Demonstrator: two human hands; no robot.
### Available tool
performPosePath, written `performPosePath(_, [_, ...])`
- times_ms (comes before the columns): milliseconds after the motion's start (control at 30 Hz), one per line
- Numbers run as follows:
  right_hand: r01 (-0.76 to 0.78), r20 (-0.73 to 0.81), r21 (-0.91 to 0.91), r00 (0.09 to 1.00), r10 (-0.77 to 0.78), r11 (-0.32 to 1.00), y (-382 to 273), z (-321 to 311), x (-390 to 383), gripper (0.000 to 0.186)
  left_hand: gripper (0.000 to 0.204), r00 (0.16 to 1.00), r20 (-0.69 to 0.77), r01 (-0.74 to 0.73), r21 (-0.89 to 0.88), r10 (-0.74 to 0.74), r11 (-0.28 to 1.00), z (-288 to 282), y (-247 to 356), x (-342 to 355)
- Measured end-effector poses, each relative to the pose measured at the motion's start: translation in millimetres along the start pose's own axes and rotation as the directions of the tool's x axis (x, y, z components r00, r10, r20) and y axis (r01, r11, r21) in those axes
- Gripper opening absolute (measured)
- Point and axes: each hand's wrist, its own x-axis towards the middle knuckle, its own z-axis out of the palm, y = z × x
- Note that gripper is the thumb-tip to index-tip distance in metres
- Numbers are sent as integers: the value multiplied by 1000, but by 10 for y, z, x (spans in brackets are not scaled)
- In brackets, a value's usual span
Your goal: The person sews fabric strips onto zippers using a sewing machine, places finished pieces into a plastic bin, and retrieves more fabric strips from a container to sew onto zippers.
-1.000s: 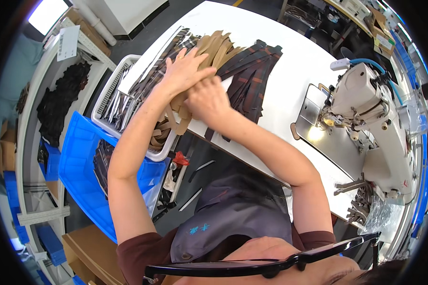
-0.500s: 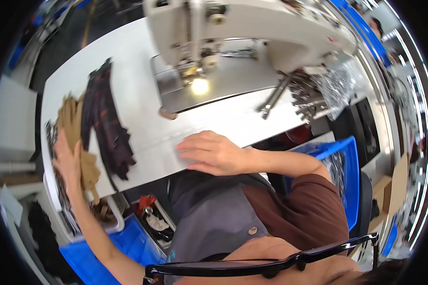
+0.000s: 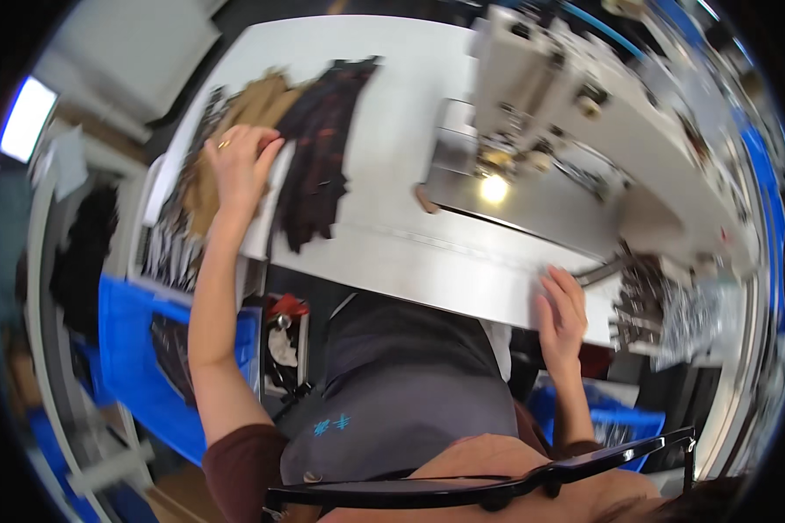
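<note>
My left hand (image 3: pixel 240 166) is over the tan fabric pieces (image 3: pixel 202 196) at the left of the white sewing table (image 3: pixel 392 148). Its thumb and fingertips come together at the edge of the dark, reddish-patterned fabric pieces (image 3: pixel 318 157); whether cloth is between them is hidden. My right hand (image 3: pixel 563 315) rests at the table's front edge on the right, fingers stretched out and holding nothing visible. Just beyond its fingertips lies a dark grey strip (image 3: pixel 604 272), beside a bundle of brownish strips (image 3: pixel 641 301).
A white sewing machine (image 3: pixel 576 96) with a lit lamp stands at the back right on a metal plate (image 3: pixel 532 209). A small brown piece (image 3: pixel 426 199) lies left of the plate. Clear plastic wrapping (image 3: pixel 689 322) sits far right. Blue bins (image 3: pixel 135 349) are below the table.
The view has turned left. My left hand has moved from lying spread on the tan pieces to their border with the dark ones, its fingertips drawing together. My right hand has shifted right along the table.
</note>
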Motion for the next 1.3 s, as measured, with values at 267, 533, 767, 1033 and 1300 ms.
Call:
performPosePath(267, [15, 119, 100, 993, -27, 995, -155, 80, 215, 20, 21, 926, 179, 365, -213, -331, 906, -205, -1027, 60])
performPosePath(533, [1, 189, 162, 981, -32, 987, -252, 205, 276, 19, 27, 949, 314, -104, 374, -21, 921, -47, -617, 230])
performPosePath(767, [-128, 212, 374, 976, 49, 919, -246, 229, 331, 22, 25, 912, 253, 406, -436, -324, 803, -312, -836, 491])
performPosePath(1033, [-678, 539, 661, 727, 426, 321, 88, 463, 1408, 45, 45, 493, 841, 818, -535, 221, 212, -652, 1256, -171])
performPosePath(1300, [-654, 495, 647, 751, 437, 392, 127, 723, 1665, 19, 35, 841, 425, 255, -857, 336, 447, 145, 1743, -573])
